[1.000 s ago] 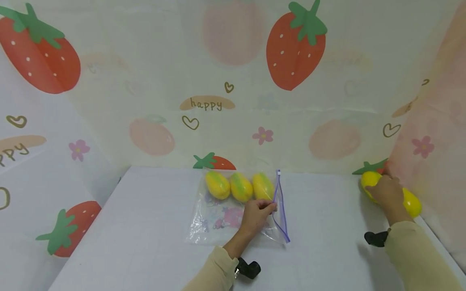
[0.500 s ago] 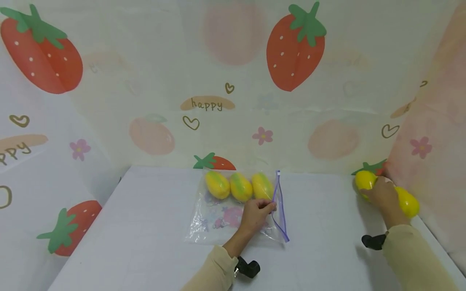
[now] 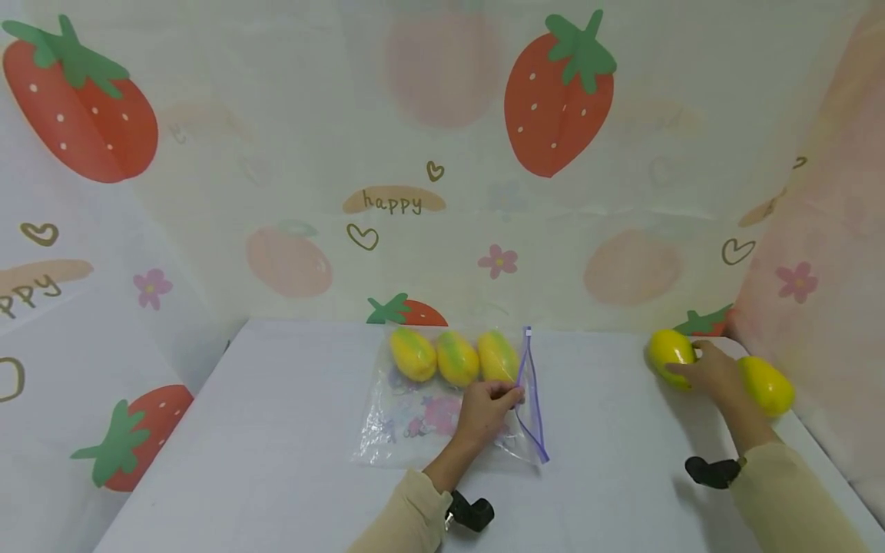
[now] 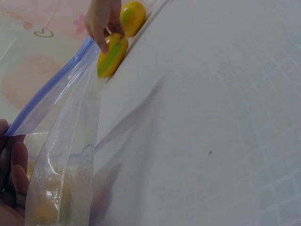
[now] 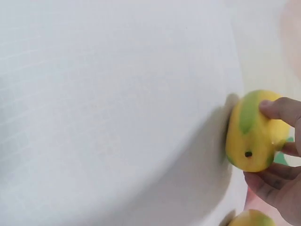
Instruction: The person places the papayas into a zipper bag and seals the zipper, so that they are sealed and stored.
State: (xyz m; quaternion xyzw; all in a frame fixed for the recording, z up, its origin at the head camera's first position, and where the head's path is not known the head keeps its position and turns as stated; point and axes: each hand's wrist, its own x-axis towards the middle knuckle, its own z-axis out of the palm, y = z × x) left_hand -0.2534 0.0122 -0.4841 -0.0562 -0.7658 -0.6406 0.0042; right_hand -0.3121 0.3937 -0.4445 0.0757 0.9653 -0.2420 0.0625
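Observation:
In the head view, a clear zip bag with a purple zipper edge lies on the white table. Three yellow-green mangoes show in a row inside it. My left hand pinches the bag's edge by the zipper; the left wrist view shows the purple strip lifted and the mouth gaping. At the far right, my right hand grips another mango, thumb and fingers round its sides, as the right wrist view shows on that mango. A further loose mango sits just right of that hand.
The white table ends against a fruit-printed backdrop at the back. A pinkish printed side sheet rises close beside the loose mango. Black wrist cameras sit at both sleeves.
My right hand has moved left with the mango it holds, drawing it away from the other loose mango. The left hand stays at the bag's zipper edge.

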